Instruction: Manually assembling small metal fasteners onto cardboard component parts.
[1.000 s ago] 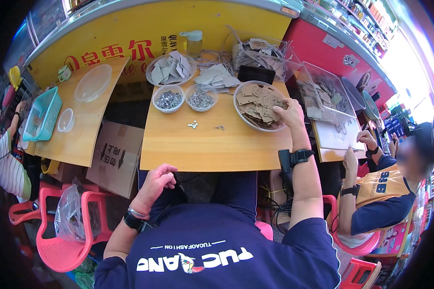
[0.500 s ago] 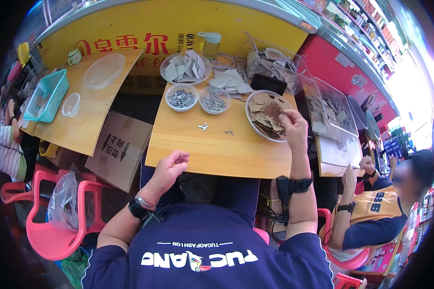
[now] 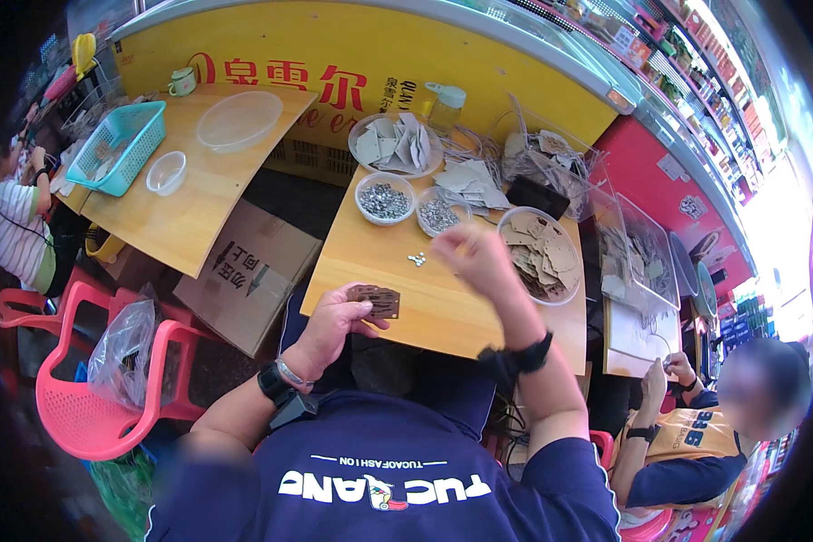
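Left hand [image 3: 334,321] clamped on a small brown leather tag [image 3: 375,301], thumb on top, fingers beneath, held just over the near edge of the wooden surface [image 3: 443,307]. Right hand [image 3: 474,257] raised at about two o'clock from the tag, blurred; fingers seemingly pinched together, though on what, if anything, cannot be told. Just beyond, at twelve o'clock from the tag, a few loose silver studs [image 3: 416,259] lying on the bare wood.

Farther out at twelve o'clock, two small bowls of metal bits: left bowl [image 3: 385,198] and right bowl [image 3: 438,213], both well filled. At two o'clock, a round bowl of brown tags [image 3: 540,256], heaped. At the far edge, a dish of pale cut pieces [image 3: 395,143], more pale pieces [image 3: 474,181] loose beside it, and a clear bottle [image 3: 446,104].

At ten o'clock, a second wooden surface with a turquoise basket [image 3: 122,144] and a clear lid [image 3: 239,120]. Cardboard box [image 3: 244,275] on the floor between; pink chair [image 3: 90,379] at eight o'clock. Another person [image 3: 696,434] seated at four o'clock, hands busy.

Judged by the full bowls and the single tag in hand: plenty of pieces left, this one not visibly fitted with a stud.
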`<state>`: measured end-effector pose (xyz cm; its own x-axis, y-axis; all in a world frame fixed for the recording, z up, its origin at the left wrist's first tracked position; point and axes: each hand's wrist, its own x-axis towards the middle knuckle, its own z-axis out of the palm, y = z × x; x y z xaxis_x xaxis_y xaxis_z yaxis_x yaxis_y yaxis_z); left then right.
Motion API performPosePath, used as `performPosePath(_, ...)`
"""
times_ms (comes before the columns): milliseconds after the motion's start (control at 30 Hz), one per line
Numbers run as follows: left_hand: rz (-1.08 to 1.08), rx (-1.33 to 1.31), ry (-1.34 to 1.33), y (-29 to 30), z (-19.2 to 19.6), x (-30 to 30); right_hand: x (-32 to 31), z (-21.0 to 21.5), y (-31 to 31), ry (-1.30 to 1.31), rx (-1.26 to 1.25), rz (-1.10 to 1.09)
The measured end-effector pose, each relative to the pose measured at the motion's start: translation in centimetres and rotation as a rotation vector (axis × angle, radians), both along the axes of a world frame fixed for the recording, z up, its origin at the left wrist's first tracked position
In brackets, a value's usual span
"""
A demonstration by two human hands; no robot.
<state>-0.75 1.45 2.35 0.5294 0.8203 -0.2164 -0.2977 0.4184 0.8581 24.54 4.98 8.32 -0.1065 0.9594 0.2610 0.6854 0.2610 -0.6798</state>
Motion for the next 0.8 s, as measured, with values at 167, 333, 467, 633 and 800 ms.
performPosePath(167, 0.053, 0.003, 0.056, 0.3, -0.9, -2.1, 6.6, 1.3, 10.1, -0.231, 0.069, -0.290)
performPosePath(333, 0.052, -0.074, 0.082, 0.6, -2.0, -3.4, 9.7, -2.3, 16.0, -0.326, -0.067, -0.222)
performPosePath(467, 0.055, -0.105, 0.066, 1.9, -2.9, -3.5, 9.2, -3.0, 16.8, -0.441, -0.150, -0.078)
performPosePath(633, 0.038, -0.149, 0.066, 3.1, -2.8, -3.4, 9.6, -4.3, 16.7, -0.504, -0.212, -0.117)
performPosePath(800, 0.015, -0.168, 0.050, 3.3, -3.1, -3.7, 9.9, -4.3, 16.3, -0.638, -0.117, -0.072)
